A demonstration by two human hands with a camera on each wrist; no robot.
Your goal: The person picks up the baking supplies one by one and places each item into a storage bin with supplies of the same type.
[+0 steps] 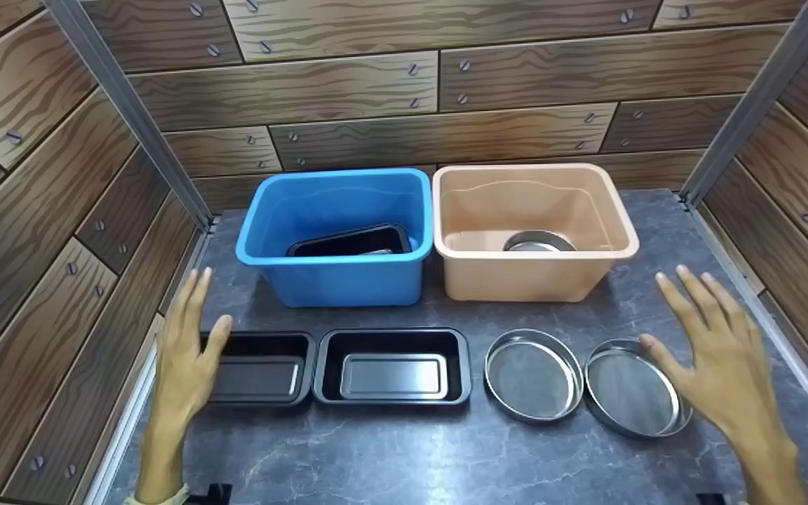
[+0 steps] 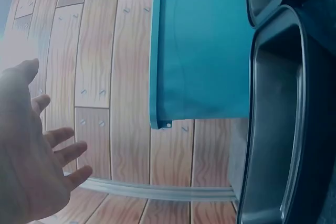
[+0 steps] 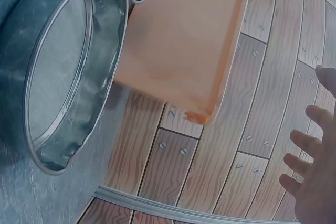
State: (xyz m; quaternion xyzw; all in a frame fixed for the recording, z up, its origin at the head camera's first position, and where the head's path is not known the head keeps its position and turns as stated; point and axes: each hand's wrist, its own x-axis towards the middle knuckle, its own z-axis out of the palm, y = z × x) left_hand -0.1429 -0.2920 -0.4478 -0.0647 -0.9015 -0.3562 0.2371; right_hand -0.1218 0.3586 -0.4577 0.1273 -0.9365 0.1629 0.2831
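My left hand [image 1: 185, 354] is raised over the left end of a dark loaf pan [image 1: 257, 379], fingers extended and holding nothing. Beside that pan lies a second dark loaf pan [image 1: 393, 368]. On the right, my right hand [image 1: 719, 358] hovers with spread fingers near a round metal sieve [image 1: 632, 389], partly covering its edge in the head view. Another round sieve [image 1: 534, 375] sits just left of it. In the left wrist view the left palm [image 2: 26, 156] is bare; the right wrist view shows the right fingers [image 3: 304, 145] apart from everything.
Behind the pans stands a blue bin [image 1: 341, 284] with a dark loaf pan [image 1: 355, 242] inside. Next to it, a peach bin [image 1: 516, 277] holds a round metal piece [image 1: 537, 240]. Wood-patterned walls [image 1: 348, 84] with metal rails [image 1: 130, 112] enclose the grey tabletop [image 1: 390, 449].
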